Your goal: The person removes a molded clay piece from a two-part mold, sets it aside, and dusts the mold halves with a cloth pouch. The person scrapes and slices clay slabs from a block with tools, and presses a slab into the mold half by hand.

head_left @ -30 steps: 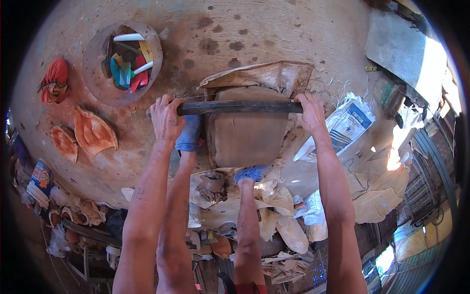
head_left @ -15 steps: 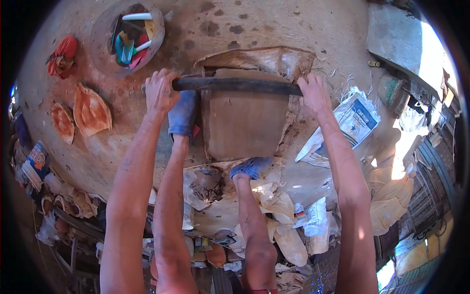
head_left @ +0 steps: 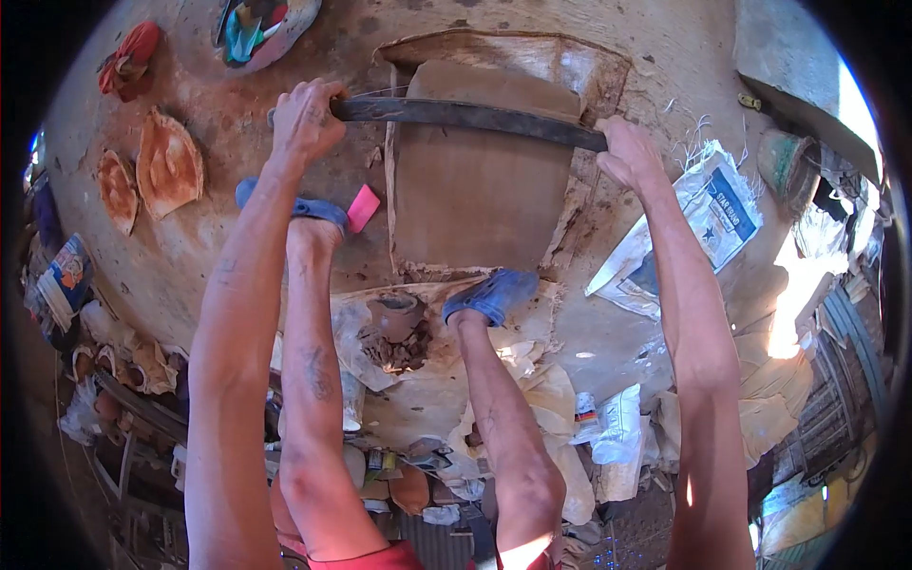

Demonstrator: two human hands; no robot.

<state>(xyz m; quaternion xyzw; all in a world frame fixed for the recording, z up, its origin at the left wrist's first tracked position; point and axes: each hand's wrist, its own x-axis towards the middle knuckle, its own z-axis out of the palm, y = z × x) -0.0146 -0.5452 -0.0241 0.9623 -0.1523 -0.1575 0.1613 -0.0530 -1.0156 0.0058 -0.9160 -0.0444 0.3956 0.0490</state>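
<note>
A long, dark, slightly curved bar (head_left: 465, 115) spans the far part of a smooth brown clay slab (head_left: 480, 204). Closed around its left end is my left hand (head_left: 309, 119); my right hand (head_left: 628, 153) grips the other end. A thin light line, perhaps a wire, shows near the bar's left part. The slab lies on a clay-stained sheet (head_left: 600, 81) that sticks out at the far and right sides. Both palms are hidden. My blue shoes (head_left: 494, 294) are at the slab's near edge and to its left.
A pink piece (head_left: 362, 208) lies left of the slab. Farther left are two orange-stained moulds (head_left: 169, 163), a red cloth bundle (head_left: 129, 57) and a basin (head_left: 290, 43) with tools. A printed sack (head_left: 698, 228) lies right. A clay lump (head_left: 394, 332) sits near my feet.
The bar and both hands appear farther up in view, the bar's right end tilting lower. My left foot has shifted left, uncovering the pink piece. The whole view has also moved.
</note>
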